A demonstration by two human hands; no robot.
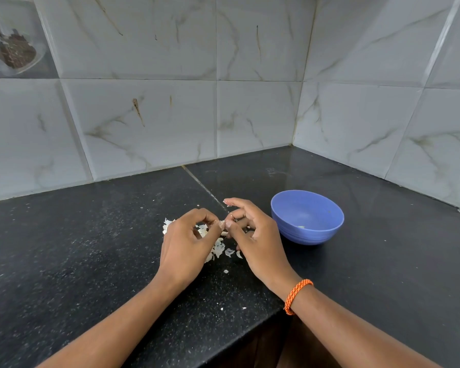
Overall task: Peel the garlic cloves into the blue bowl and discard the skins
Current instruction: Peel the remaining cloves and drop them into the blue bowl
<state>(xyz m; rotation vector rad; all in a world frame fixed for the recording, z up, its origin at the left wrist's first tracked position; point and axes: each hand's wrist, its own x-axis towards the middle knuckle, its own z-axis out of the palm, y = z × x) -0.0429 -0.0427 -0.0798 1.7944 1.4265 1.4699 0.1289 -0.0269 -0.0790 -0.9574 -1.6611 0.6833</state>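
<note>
Plainly the garlic clove (222, 223) was a small, light thing, and it sat hemmed in between both sets of fingertips, above the black counter (91, 248) and just left of the blue bowl (307, 217). The left hand (187, 239) had its thumb and forefinger curled in and pinched on the clove's left end, while the right hand (251, 235) nipped the other end, its forefinger lifted and pointing away to the far left. So much of the clove was hidden that I could not tell how much skin remained on it. From what showed, its long axis seemed to lie left to right, one end toward each hand. I judged it firm enough to stand a squeeze, though likely slick once bared, so the ends were the sensible hold, leaving the belly free for a nail to lift the skin. That skin looked papery and brittle, apt to tear in flakes; a scatter of loose skins (218, 251) lay on the counter beneath and just near of the hands. Inside the bowl, toward its near wall, rested one pale bit (301, 227), probably a peeled clove.
</note>
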